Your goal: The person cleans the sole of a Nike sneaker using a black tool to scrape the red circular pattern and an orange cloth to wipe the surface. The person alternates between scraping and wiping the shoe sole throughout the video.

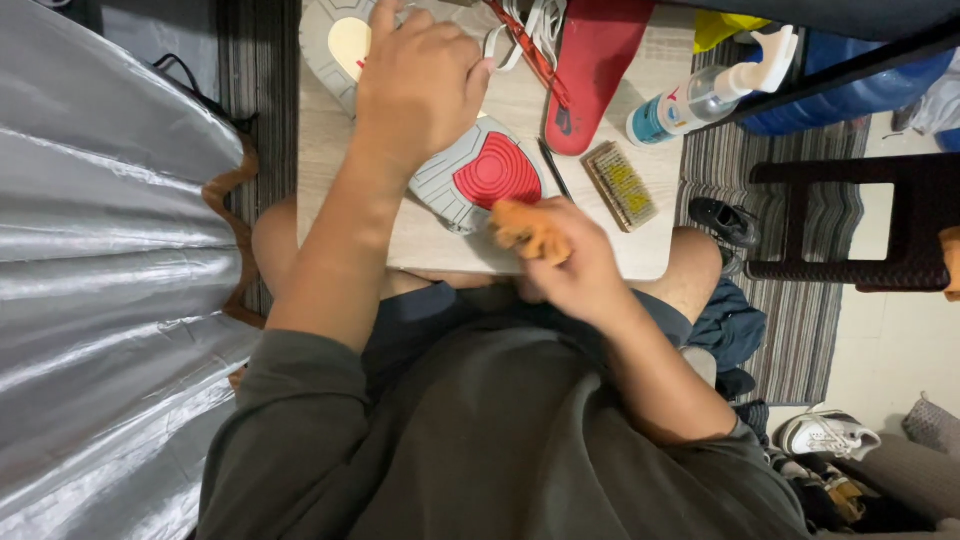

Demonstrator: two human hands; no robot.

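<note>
A shoe lies sole-up on a small wooden board (650, 250) across my lap; its grey sole (480, 170) has a red heel patch. My left hand (415, 85) presses down on the middle of the sole, fingers closed over it. My right hand (575, 265) grips a crumpled orange cloth (525, 232) at the heel's near edge, touching the sole. The cloth is blurred.
A red insole (600, 60), loose laces (530, 25) and a small scrub brush (620, 185) lie on the board's far right. A spray bottle (700, 95) rests at its right edge. Silver sheeting (100, 280) fills the left. A dark chair (860, 220) and shoes (825, 432) stand on the right.
</note>
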